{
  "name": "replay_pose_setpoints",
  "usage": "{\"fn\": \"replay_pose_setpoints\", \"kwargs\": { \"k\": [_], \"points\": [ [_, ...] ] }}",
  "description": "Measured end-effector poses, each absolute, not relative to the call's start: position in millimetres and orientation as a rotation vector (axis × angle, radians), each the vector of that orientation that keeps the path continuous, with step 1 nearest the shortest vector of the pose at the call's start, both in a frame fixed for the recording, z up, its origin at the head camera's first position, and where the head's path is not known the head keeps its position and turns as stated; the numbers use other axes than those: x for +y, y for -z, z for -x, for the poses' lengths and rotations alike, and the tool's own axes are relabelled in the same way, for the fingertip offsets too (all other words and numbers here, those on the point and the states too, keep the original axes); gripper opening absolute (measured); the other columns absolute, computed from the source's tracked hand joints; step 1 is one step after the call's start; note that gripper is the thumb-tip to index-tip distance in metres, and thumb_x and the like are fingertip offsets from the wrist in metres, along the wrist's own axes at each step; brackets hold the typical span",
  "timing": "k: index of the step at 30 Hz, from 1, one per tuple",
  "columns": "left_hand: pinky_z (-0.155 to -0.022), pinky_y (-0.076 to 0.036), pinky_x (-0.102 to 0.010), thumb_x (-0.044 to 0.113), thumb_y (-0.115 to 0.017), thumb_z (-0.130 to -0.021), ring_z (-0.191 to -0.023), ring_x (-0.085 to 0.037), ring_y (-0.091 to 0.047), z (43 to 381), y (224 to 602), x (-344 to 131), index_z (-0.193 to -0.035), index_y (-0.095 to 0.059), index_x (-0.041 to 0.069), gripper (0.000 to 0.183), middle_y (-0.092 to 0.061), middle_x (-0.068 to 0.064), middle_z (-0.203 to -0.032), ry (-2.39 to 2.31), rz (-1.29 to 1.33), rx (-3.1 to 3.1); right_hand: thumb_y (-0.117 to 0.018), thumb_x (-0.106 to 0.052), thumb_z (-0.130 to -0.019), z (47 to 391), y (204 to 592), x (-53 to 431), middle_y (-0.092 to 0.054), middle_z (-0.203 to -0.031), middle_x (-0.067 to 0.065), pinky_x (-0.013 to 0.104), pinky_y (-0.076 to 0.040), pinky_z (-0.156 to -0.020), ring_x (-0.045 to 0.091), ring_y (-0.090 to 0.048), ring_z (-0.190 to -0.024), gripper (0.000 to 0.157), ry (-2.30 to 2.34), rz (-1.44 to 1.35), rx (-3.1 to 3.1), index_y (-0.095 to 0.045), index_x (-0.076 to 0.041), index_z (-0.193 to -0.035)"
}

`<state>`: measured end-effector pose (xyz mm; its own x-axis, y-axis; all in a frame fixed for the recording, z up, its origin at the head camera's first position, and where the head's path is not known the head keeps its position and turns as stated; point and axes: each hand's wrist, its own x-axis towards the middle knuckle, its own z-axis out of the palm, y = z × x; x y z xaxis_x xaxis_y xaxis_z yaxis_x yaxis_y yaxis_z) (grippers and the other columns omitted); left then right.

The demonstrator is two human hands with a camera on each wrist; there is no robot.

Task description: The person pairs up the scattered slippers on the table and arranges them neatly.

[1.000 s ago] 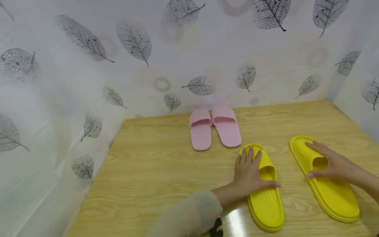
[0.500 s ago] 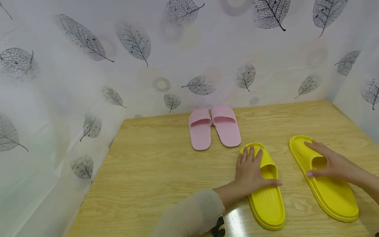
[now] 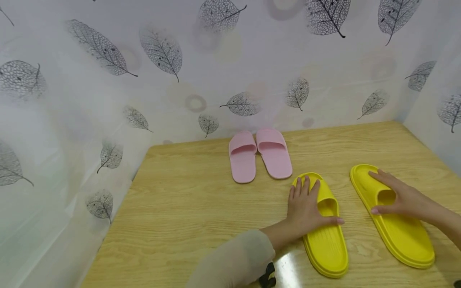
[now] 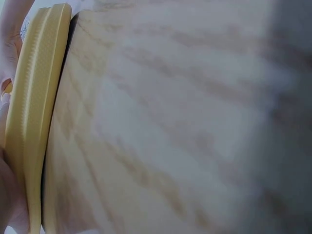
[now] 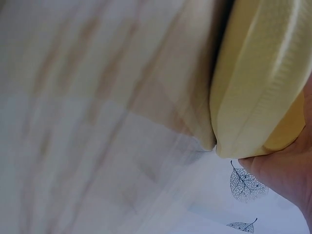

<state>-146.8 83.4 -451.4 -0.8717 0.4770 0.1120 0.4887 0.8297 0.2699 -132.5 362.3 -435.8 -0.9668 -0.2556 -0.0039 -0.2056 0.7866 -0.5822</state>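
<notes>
A yellow slide slipper [image 3: 329,248] lies on the wooden table, toe pointing away. My left hand [image 3: 304,212] reaches over it and grips it across its width, fingers spread over the upper and thumb at its right edge. Further right lies the matching yellow slipper [image 3: 407,236], angled toe-left. My right hand [image 3: 403,200] grips this one, thumb at the left edge of the foot opening and fingers over the upper. The ridged side of a yellow slipper [image 4: 31,92] fills the left edge of the left wrist view. In the right wrist view, a slipper's toe end [image 5: 253,92] shows beside the hand.
A pair of pink slippers, the left one [image 3: 243,166] and the right one [image 3: 277,160], stands against the back wall. Leaf-patterned sheeting [image 3: 230,60] encloses the wood-grain table [image 3: 180,208] at the back and sides. A gap separates the two yellow slippers.
Both yellow slippers shift slightly with my hands: the left one a little right and away from me, the right one a little left. The gap narrows. The pink pair stays put.
</notes>
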Motion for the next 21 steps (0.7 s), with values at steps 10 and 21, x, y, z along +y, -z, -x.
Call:
{"fn": "replay_pose_setpoints", "kwargs": {
  "k": [10, 21],
  "points": [
    [-0.115, -0.021, -0.04, 0.086, -0.052, -0.064, -0.145, -0.024, -0.015, 148.3, 450.4, 88.3, -0.15, -0.024, 0.025, 0.109, -0.022, -0.004, -0.157, 0.444, 0.765, -2.977, -0.083, -0.018, -0.07, 134.0, 437.8, 362.9, -0.004, -0.145, 0.044, 0.077, 0.0, -0.096, 0.061, 0.004, -0.132, 0.102, 0.929, 0.389, 2.906, -0.02, 0.007, -0.146],
    [-0.115, -0.022, -0.04, 0.088, -0.049, -0.064, -0.145, -0.024, -0.016, 151.6, 451.2, 94.6, -0.15, -0.025, 0.025, 0.108, -0.023, -0.003, -0.156, 0.429, 0.762, -2.973, -0.082, -0.016, -0.07, 134.3, 438.2, 365.7, -0.006, -0.146, 0.043, 0.077, 0.0, -0.096, 0.062, 0.002, -0.132, 0.1, 0.962, 0.432, 2.9, -0.021, 0.006, -0.146]
  ]
}}
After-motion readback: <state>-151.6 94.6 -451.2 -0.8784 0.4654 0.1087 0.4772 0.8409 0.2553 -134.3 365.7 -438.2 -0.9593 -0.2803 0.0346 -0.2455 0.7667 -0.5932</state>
